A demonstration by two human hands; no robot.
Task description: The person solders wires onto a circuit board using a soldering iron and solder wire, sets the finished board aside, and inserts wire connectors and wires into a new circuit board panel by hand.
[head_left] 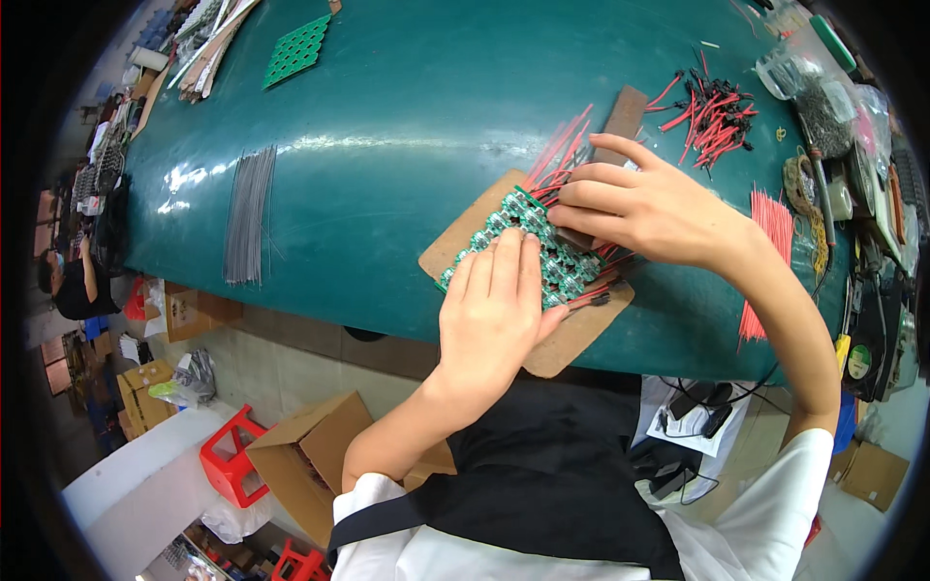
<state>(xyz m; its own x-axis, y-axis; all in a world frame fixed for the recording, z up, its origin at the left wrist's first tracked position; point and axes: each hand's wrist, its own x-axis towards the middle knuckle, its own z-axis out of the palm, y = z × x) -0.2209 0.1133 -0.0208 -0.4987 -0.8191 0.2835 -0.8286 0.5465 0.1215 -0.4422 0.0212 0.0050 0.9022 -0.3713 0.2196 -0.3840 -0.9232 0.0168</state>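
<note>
My left hand (494, 305) lies flat with its fingers stretched together over a green circuit board panel (562, 266) carrying rows of small shiny parts. The panel rests on a brown board (450, 247) with rounded corners, tilted on the table. My right hand (625, 203) is bent over a long brown bar (625, 111) that lies across the panel's far right edge. Its fingers grip the bar, whose middle they hide. Red wires (562, 150) stick out from the panel's far side, and more red and black wire ends (596, 295) show at its right.
On the green table (368, 213) lie a bundle of grey wires (250, 218), a green perforated board (295, 50), a heap of red wires with black ends (717, 116) and straight red wires (765, 257). Bags and tools crowd the right edge. Cartons (310, 455) and a red stool (232, 455) stand below left.
</note>
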